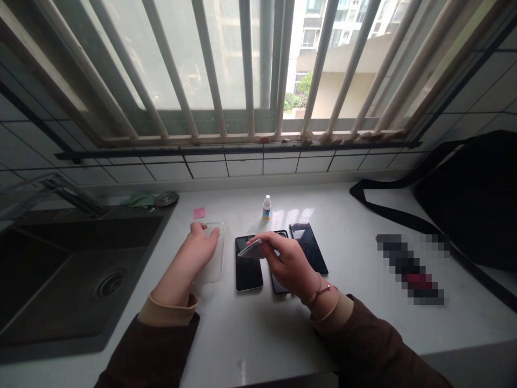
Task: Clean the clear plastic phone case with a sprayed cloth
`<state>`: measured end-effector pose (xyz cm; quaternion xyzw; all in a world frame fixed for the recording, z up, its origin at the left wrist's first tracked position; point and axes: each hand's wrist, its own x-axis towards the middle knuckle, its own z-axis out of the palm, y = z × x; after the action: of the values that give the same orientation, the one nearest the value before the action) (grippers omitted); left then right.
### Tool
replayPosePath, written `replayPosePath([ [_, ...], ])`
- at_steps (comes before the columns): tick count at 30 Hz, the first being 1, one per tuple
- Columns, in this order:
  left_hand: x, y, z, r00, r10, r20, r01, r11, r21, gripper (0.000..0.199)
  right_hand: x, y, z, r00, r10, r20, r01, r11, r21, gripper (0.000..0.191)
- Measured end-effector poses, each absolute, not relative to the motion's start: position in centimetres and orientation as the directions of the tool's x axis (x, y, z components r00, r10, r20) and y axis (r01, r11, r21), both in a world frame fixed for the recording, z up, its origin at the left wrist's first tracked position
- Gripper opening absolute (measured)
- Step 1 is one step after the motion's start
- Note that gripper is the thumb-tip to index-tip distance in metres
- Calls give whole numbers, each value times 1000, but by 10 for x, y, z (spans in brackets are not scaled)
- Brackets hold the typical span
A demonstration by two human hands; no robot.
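On the white countertop (242,328), my left hand (196,253) rests curled on a clear plastic phone case (213,264), its thumb and fingers at the case's upper part. My right hand (287,261) pinches a thin silver-grey flat piece (250,250) above a black smartphone (248,264). A second black phone (277,283) lies mostly hidden under that hand. A third dark phone (309,248) sits just beyond it, tilted on the counter. Behind them stands a small white-capped dropper bottle (266,209) with a blue label. A pink sticky note (198,213) lies near my left hand.
A dark steel sink (72,275) with a round drain and a faucet (75,196) lies to the left, with a green cloth (139,201) behind it. A black bag (464,205) and a pixelated strip (410,269) sit to the right. A tiled wall and barred window stand behind.
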<state>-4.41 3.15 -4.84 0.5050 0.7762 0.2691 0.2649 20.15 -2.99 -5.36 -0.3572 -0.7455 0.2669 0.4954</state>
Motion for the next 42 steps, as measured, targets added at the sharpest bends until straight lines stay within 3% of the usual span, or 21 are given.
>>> replayPosePath([
  [2, -46, 35, -55, -337, 934, -121, 778, 348, 523, 50, 202, -29, -55, -250, 803, 540, 279, 594, -754, 21],
  [7, -44, 34, -58, -361, 923, -131, 814, 381, 440, 58, 202, -30, -56, -257, 808, 530, 307, 588, -748, 21],
  [13, -45, 25, -56, -351, 930, -111, 908, 367, 200, 55, 202, -30, -58, -277, 814, 511, 345, 581, -737, 20],
  [17, -51, 21, -55, -332, 939, -87, 934, 340, 108, 54, 202, -29, -58, -291, 812, 506, 352, 583, -733, 20],
  [26, -49, 20, -49, -344, 921, -180, 929, 362, 75, 55, 203, -28, -57, -285, 810, 513, 351, 586, -731, 21],
  [31, -31, 10, -36, -225, 960, 165, 974, 218, 57, 53, 203, -26, -59, -207, 848, 489, 379, 530, -759, 21],
  [33, -19, 3, -35, -123, 973, 194, 988, 101, 121, 56, 203, -24, -60, -150, 881, 449, 365, 471, -803, 19],
  [35, -5, -5, -38, -35, 991, 129, 982, 10, 188, 59, 202, -24, -59, -123, 926, 357, 227, 377, -898, 21],
  [38, 16, -19, -46, -3, 999, 40, 985, -4, 174, 72, 202, -24, -57, -155, 963, 221, -87, 210, -974, 28],
  [42, 34, -31, -56, 47, 998, -41, 985, -39, 170, 92, 201, -25, -55, -141, 971, 193, -209, 162, -964, 31],
])
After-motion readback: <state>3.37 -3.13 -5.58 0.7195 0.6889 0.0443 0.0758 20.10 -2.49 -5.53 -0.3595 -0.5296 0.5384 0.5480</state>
